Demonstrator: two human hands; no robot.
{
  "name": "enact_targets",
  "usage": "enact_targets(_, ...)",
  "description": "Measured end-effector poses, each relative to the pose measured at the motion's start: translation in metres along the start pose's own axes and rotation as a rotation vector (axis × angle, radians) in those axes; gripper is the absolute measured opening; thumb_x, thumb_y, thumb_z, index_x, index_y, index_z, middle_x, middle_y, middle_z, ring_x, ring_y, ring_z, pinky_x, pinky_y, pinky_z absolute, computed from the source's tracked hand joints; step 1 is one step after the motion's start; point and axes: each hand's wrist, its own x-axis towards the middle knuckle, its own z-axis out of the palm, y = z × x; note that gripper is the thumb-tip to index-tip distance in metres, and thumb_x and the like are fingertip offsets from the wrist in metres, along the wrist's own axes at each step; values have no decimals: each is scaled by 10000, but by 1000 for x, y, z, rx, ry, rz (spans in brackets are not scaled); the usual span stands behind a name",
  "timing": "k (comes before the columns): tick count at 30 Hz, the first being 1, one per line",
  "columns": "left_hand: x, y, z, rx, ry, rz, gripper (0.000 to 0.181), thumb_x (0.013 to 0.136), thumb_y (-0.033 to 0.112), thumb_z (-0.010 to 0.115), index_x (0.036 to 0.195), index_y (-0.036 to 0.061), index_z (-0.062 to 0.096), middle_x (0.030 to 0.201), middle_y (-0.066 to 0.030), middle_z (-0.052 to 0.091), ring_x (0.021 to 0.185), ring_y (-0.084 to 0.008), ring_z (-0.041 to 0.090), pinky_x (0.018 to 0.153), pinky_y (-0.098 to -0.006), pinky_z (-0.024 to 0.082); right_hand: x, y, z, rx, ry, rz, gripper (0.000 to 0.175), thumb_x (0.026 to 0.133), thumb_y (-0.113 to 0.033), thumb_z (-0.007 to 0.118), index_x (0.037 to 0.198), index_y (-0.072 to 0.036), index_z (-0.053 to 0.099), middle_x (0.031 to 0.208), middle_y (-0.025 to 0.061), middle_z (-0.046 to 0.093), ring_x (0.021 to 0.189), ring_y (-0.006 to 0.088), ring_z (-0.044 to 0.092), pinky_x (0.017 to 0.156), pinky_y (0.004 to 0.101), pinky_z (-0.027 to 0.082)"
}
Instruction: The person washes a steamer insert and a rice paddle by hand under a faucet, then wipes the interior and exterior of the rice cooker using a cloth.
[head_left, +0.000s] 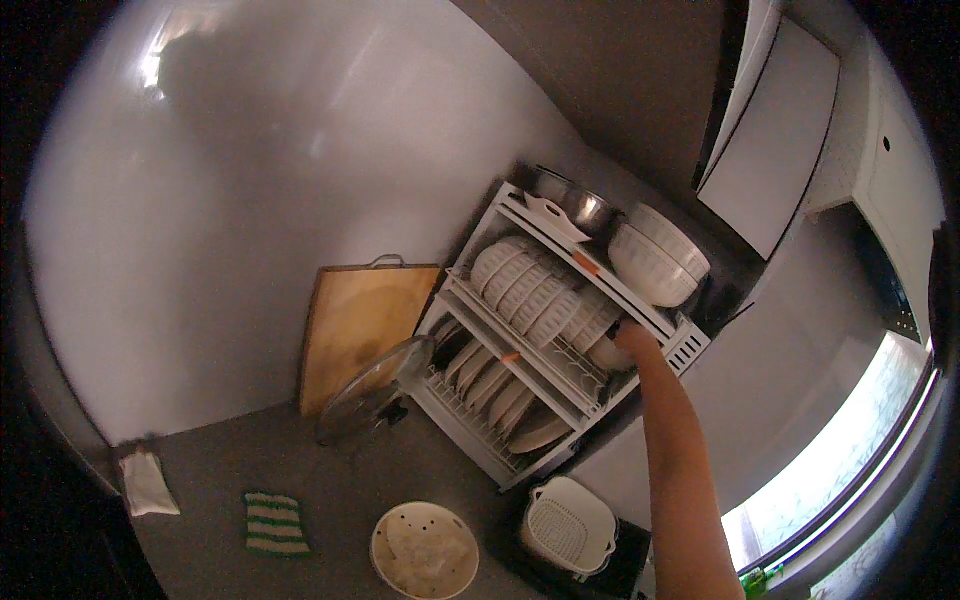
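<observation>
My right hand (636, 337) reaches from the lower right into the right end of the middle shelf of a white dish rack (517, 345). It is at a pale bowl (609, 355), the last of a row of patterned bowls (517, 289) standing on edge; its fingertips are hidden, so whether it grips anything does not show. Below, plates (487, 379) stand on edge in the lower tier. On the top shelf are a large pair of stacked bowls (660, 255), a metal pot (589, 210) and a white handled utensil (555, 217). My left hand is out of view.
A wooden cutting board (367, 330) leans on the wall, with a glass lid (367, 390) before it. On the counter lie a striped cloth (276, 523), a white packet or cloth (148, 484), a round container with pale contents (424, 551) and a white draining basket (570, 525). A window is at right.
</observation>
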Motion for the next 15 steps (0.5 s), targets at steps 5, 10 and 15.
enact_targets(5, -8, 10, -6, -15, -90, -71, 233, 815, 188, 559, 1008, 57, 568, 917, -99, 597, 868, -210, 565, 763, -347, 449, -67, -39, -83, -45, -43, 32, 223, 750, -191, 521, 856, -46, 654, 938, 116, 605, 897, 292, 575, 746, 394, 474)
enact_targets(10, -13, 29, -5, -63, -237, -199, 281, 831, 164, 539, 1081, 36, 534, 932, -90, 590, 873, -184, 560, 780, -305, 441, -178, -75, -103, 249, 411, -59, 259, 723, -98, 546, 970, -26, 567, 929, 125, 582, 881, 261, 569, 765, 359, 459)
enact_targets(15, -18, 72, -4, -8, -418, -249, 284, 827, 129, 545, 1086, 14, 542, 917, -76, 598, 871, -159, 569, 784, -259, 446, -398, -60, -111, 678, 322, -214, 244, 720, -136, 540, 953, -67, 562, 855, 70, 579, 806, 232, 570, 669, 348, 463)
